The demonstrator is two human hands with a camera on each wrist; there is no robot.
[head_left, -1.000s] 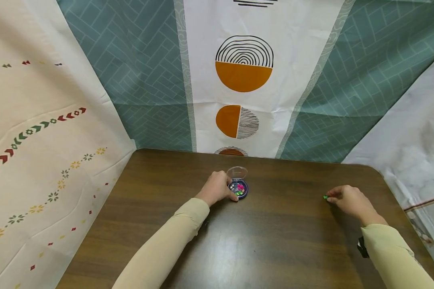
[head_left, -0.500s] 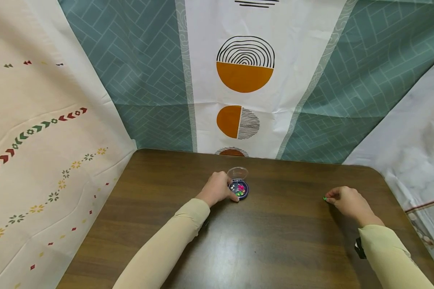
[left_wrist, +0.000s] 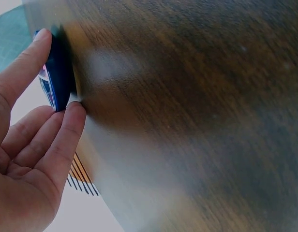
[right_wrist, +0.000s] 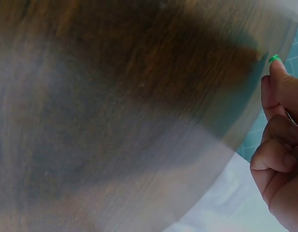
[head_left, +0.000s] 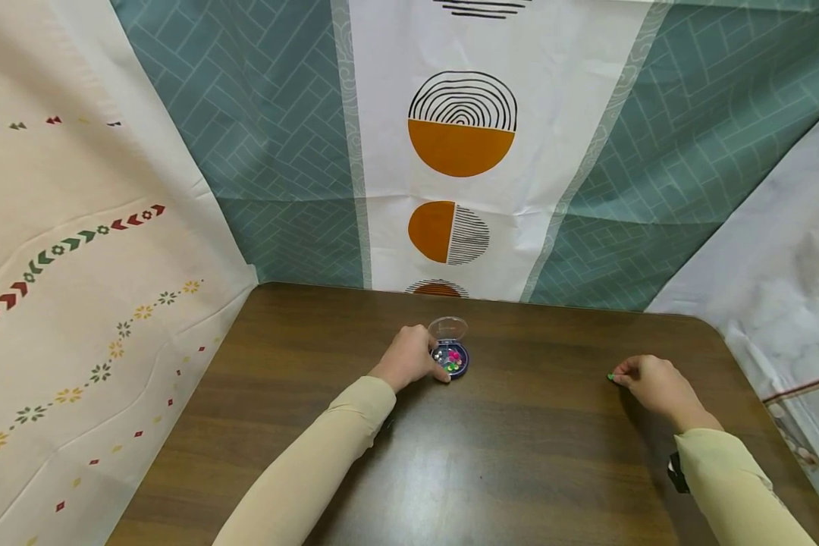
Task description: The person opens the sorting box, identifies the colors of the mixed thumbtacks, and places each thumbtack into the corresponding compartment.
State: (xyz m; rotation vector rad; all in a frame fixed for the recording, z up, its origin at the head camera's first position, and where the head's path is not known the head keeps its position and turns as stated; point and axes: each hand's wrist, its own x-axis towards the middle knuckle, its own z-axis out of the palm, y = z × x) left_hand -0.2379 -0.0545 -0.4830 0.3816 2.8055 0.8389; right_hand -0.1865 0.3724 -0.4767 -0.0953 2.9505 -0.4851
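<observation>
A small round dark-blue case (head_left: 461, 370) lies on the table with its clear lid (head_left: 447, 327) raised at the back. Inside it are several tiny pieces in pink, green and silvery white (head_left: 454, 356). My left hand (head_left: 409, 358) grips the case from its left side; in the left wrist view the thumb and fingers hold the blue rim (left_wrist: 62, 67). Far to the right, my right hand (head_left: 658, 385) pinches a tiny bright-green piece (right_wrist: 274, 58) at the thumb and fingertip, low over the table. The piece's exact kind is too small to tell.
The brown wooden table (head_left: 519, 455) has rounded far corners. A patterned teal and white curtain (head_left: 287, 152) hangs behind its far edge. Cream cloth (head_left: 109, 303) hangs on the left and white cloth (head_left: 792, 288) on the right.
My right hand has shifted very slightly left and toward me, still pinching the green piece. The left hand and the case stay in place.
</observation>
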